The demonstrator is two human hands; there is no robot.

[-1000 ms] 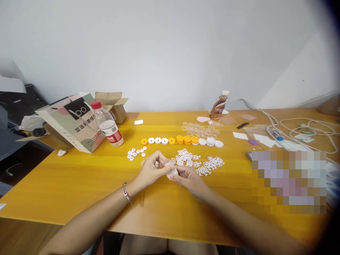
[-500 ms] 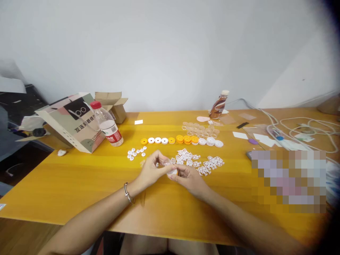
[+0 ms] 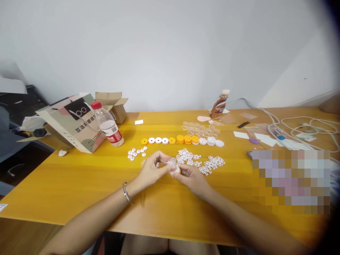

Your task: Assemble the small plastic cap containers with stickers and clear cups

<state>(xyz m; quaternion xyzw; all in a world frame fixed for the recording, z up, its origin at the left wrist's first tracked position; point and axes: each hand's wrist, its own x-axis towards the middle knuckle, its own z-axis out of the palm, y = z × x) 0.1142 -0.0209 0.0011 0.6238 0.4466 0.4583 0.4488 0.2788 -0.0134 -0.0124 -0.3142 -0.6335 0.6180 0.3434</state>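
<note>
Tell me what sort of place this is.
Probably a plain office or workroom desk for hand-assembling small parts: a wooden table against a bare wall, a row of yellow and white discs, piles of white parts, and the left hand and right hand pinching one piece.

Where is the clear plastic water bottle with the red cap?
In the head view, the clear plastic water bottle with the red cap stands on the left side of the yellow table, in front of the printed paper bag.
</note>
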